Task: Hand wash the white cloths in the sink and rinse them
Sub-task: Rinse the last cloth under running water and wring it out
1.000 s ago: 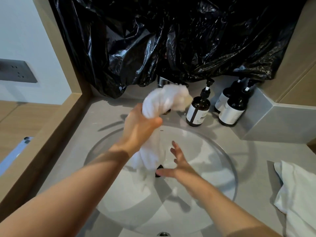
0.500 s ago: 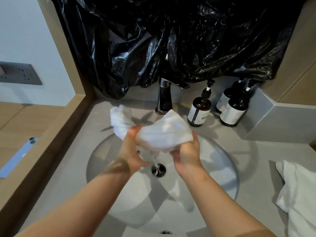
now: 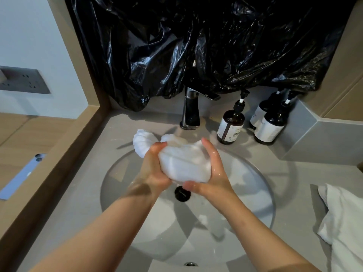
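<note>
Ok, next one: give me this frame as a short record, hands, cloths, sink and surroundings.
scene: grey counter with round sink, faucet at its back
left: left hand grips the bunched white cloth from its left side
right: right hand grips it from the right and underneath
height: cloth held above the drain, clear of the basin
waiting: second cloth lies on the counter at far right, untouched
around: three pump bottles right of the faucet; black plastic sheet behind; phone on the left ledge

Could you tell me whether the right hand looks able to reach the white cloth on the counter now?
Probably, once freed: the right hand grips the bunched cloth over the sink with the left hand, but nothing stands between it and the spare cloth on the counter.
</note>
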{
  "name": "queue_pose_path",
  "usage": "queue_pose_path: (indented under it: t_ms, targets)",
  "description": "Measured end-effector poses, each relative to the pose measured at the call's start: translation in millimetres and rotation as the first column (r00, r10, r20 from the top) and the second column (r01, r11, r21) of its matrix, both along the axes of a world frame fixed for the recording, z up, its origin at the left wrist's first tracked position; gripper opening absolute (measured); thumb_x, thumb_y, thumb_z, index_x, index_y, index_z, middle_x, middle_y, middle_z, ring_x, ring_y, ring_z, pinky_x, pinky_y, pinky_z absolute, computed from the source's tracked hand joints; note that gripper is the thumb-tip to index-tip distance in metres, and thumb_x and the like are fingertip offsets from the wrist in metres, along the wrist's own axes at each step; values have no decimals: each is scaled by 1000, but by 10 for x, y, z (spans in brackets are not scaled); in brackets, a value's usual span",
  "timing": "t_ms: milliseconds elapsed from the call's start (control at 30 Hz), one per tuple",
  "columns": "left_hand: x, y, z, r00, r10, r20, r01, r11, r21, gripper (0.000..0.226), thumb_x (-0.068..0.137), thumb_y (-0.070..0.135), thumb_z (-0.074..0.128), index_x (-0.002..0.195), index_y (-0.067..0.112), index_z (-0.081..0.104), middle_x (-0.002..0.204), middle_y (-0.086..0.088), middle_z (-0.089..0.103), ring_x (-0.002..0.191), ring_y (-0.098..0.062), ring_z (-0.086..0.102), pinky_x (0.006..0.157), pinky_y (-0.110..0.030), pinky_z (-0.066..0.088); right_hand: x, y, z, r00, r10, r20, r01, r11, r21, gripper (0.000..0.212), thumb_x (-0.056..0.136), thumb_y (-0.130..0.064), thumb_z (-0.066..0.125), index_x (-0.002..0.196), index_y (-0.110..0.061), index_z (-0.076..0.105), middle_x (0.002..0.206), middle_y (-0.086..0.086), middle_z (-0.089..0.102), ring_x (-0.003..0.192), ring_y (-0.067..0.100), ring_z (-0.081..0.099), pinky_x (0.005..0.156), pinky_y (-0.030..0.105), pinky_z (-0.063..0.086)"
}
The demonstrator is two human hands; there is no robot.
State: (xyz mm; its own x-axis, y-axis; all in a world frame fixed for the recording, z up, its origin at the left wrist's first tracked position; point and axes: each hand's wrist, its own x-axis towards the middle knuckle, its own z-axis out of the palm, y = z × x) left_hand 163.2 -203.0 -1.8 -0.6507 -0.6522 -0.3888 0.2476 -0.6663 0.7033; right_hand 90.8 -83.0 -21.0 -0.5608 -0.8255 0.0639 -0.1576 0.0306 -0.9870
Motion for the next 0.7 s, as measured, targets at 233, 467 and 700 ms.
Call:
queue_pose_path:
  t_ms: [233, 467, 700]
  targets:
    - [-96, 89, -24, 974, 13, 228, 2, 998, -66, 22, 86, 23, 53, 95, 7, 65, 81, -13, 72, 77, -26, 70, 69, -37, 54, -77, -375, -128, 703, -506, 500, 512, 848, 138, 28, 88, -28, 58, 64, -15, 51, 68, 3, 55, 62, 21, 52, 57, 26, 40]
    - [-74, 48, -3, 958, 78, 277, 36, 923, -382, 9, 75, 10, 58, 80, 13, 66, 73, -8, 68, 72, -23, 67, 63, -34, 53, -102, -427, -104, 419, -348, 839, 22, 927, 373, 49, 84, -33, 38, 45, -12, 59, 46, 3, 54, 40, 19, 55, 45, 16, 43]
    - [8, -9, -151, 986, -41, 163, 102, 918, -382, 22, 59, 22, 59, 77, 15, 69, 70, -5, 71, 76, -22, 68, 72, -37, 52, -132, -349, -252, 544, -234, 806, -148, 918, 367, 40, 80, -44, 47, 100, -15, 67, 87, 9, 72, 81, 30, 67, 82, 52, 46]
